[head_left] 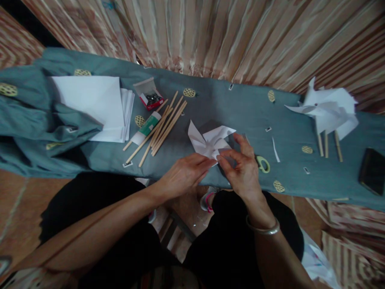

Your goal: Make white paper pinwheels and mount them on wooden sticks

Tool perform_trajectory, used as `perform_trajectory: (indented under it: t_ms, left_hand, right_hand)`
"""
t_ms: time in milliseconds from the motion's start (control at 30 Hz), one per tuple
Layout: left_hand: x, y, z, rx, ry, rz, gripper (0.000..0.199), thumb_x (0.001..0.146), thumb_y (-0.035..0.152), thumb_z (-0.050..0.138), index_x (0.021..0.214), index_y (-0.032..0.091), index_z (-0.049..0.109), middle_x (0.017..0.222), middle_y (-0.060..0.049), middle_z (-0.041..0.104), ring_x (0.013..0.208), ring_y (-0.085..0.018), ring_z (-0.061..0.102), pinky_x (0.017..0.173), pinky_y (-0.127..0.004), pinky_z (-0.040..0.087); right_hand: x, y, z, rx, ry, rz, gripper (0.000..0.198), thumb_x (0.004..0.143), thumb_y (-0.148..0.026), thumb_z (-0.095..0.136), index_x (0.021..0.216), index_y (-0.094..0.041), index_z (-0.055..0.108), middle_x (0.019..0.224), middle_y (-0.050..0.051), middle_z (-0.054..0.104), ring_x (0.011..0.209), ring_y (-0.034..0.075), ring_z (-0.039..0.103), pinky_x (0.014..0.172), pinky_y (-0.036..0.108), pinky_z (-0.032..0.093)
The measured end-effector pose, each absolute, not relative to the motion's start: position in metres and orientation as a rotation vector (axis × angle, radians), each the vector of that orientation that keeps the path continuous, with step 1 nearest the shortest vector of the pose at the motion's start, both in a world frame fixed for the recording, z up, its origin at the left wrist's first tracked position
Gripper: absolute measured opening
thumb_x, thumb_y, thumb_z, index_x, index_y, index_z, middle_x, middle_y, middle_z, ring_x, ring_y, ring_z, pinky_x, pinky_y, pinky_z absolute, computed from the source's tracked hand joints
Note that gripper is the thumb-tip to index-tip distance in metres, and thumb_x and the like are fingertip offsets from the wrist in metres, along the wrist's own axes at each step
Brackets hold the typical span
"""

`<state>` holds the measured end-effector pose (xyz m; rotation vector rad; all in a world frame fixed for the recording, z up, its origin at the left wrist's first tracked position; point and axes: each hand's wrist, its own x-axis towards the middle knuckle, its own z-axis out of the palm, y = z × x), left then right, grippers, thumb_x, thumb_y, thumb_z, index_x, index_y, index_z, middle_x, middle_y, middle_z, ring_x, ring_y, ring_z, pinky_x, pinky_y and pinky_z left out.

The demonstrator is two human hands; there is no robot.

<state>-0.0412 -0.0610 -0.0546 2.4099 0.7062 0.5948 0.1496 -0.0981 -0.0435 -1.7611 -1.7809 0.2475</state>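
Note:
A white paper pinwheel [209,142] lies on the cloth in front of me, its blades raised around the centre. My left hand [189,172] pinches the pinwheel's near edge from the left, fingers pressed together. From the right, my right hand [240,166] grips the same near part between thumb and index finger, its other fingers curled above. The fingertips of both hands almost meet there and cover part of the paper. Beside my right hand lie scissors with a light green handle [264,164], their blades partly hidden behind the hand.
Left on the blue-green cloth [228,108] are a stack of white paper [90,104], an open red box of small metal pins [152,98], a green-and-white glue stick [147,128] and several wooden sticks [168,128]. Rightward lie a paper strip [275,149], finished pinwheels [327,106] and a dark phone [373,170].

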Motion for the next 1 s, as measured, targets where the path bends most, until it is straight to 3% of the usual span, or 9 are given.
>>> perform_trajectory:
  t_ms: [133,633,1000]
  left_hand:
    - [-0.0400,-0.0592,-0.0549,2.357,0.706,0.576,0.024,0.096,0.020,0.046,0.112,0.014,0.062,0.107,-0.010,0.068,0.100,-0.020,0.064,0.089,-0.035,0.054]
    - [-0.0388,-0.0585,-0.0552,2.287,0.749,0.554,0.023,0.094,0.018,0.047,0.111,0.013,0.063,0.104,-0.010,0.069,0.099,-0.021,0.064,0.090,-0.037,0.054]
    - [-0.0385,-0.0594,-0.0533,2.315,0.779,0.515,0.023,0.095,0.020,0.046,0.110,0.015,0.063,0.106,-0.009,0.069,0.100,-0.020,0.065,0.092,-0.035,0.054]
  right_hand:
    - [0.1470,-0.0981,-0.0462,-1.796,-1.822,0.174,0.018,0.088,-0.034,0.059,0.085,-0.021,0.071,0.143,0.009,0.050,0.132,0.032,0.046,0.112,0.055,0.035]
    - [0.1416,-0.1012,-0.0416,-1.817,-1.822,0.164,0.019,0.090,-0.032,0.057,0.088,-0.019,0.072,0.141,0.011,0.053,0.129,0.031,0.050,0.109,0.054,0.040]
    - [0.1414,-0.1005,-0.0435,-1.810,-1.763,0.299,0.021,0.090,-0.038,0.056,0.092,-0.027,0.074,0.143,0.003,0.051,0.131,0.033,0.047,0.113,0.056,0.032]
